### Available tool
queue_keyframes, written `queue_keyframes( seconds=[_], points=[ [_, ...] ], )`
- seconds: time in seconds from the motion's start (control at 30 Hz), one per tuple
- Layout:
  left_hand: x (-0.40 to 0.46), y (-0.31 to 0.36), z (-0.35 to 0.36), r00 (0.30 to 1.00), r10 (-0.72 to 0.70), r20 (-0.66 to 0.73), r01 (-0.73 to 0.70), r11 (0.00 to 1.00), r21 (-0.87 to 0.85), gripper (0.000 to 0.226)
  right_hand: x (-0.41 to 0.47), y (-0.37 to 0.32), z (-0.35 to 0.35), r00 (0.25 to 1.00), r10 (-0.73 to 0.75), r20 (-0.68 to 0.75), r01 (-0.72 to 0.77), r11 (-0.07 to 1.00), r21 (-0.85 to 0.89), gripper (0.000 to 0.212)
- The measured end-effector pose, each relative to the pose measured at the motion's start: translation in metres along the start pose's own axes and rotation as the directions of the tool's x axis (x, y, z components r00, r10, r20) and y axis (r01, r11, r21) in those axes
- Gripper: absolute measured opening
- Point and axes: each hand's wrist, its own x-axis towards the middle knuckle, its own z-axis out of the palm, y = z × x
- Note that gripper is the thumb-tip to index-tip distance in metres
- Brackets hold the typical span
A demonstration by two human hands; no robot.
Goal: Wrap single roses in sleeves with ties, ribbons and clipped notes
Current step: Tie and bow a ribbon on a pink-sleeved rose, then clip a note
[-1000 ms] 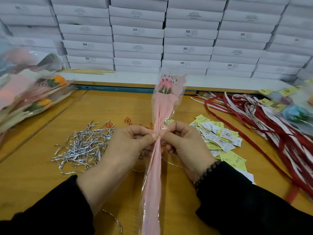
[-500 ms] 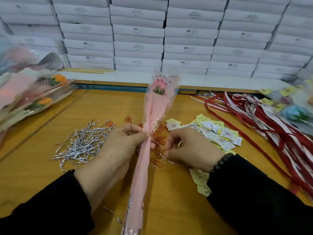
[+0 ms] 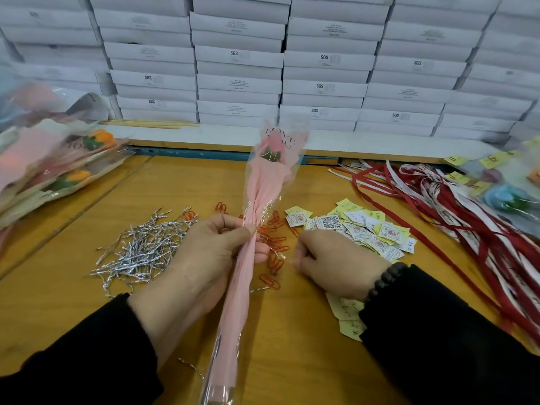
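1. Since half a second ago the right hand (image 3: 336,263) has slid a touch further right of the wrapped rose (image 3: 248,244), curled and pinching one end of a thin silver tie (image 3: 274,252) that runs back to the gathered neck; a second ago both hands met at that neck.
2. Left hand (image 3: 210,252) grips the rose sleeve at the pinch point, thumb and fingers clamped round the pink paper, bloom up and away, stem end down toward the body.
3. Between the two hands: orange paper clips (image 3: 273,258) scattered on the wooden table (image 3: 292,331).
4. Left of the left fingers, a heap of silver ties (image 3: 140,249).
5. Just beyond the right knuckles, a pile of notes (image 3: 365,229).
6. Further right, red and white ribbons (image 3: 467,217).
7. Far left, finished roses (image 3: 58,168); behind everything, stacked white boxes (image 3: 321,68).
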Motion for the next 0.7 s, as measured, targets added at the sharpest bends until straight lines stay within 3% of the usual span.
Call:
queue_keyframes(
  seconds=[0.07, 0.13, 0.23, 0.33, 0.53, 0.7],
  points=[
    [0.000, 0.000, 0.000, 1.000, -0.007, -0.004, 0.007, 1.000, -0.005, 0.009, -0.001, 0.002, -0.007, 0.995, 0.002, -0.099, 0.005, 0.997, 0.071, 0.010],
    [0.000, -0.001, 0.000, 1.000, -0.014, -0.001, 0.014, 1.000, -0.012, 0.008, -0.001, 0.002, -0.009, 0.968, -0.050, -0.247, 0.106, 0.970, 0.221, 0.011],
    [0.000, -0.004, 0.002, 1.000, -0.019, 0.013, 0.019, 0.999, -0.028, 0.008, 0.000, -0.006, -0.003, 0.907, -0.127, -0.402, 0.341, 0.782, 0.522, 0.013],
    [-0.002, -0.008, 0.004, 0.999, -0.026, 0.044, 0.027, 0.999, -0.029, 0.005, 0.004, -0.009, 0.006, 0.884, -0.102, -0.456, 0.407, 0.649, 0.643, 0.011],
    [-0.001, -0.014, 0.005, 0.998, -0.008, 0.057, 0.009, 1.000, -0.010, 0.007, 0.010, -0.008, 0.015, 0.865, -0.060, -0.499, 0.372, 0.744, 0.556, 0.018],
    [-0.002, -0.014, 0.006, 0.997, -0.013, 0.070, 0.012, 1.000, 0.014, 0.013, 0.007, -0.010, 0.018, 0.823, -0.071, -0.563, 0.330, 0.867, 0.373, 0.019]
  ],
)
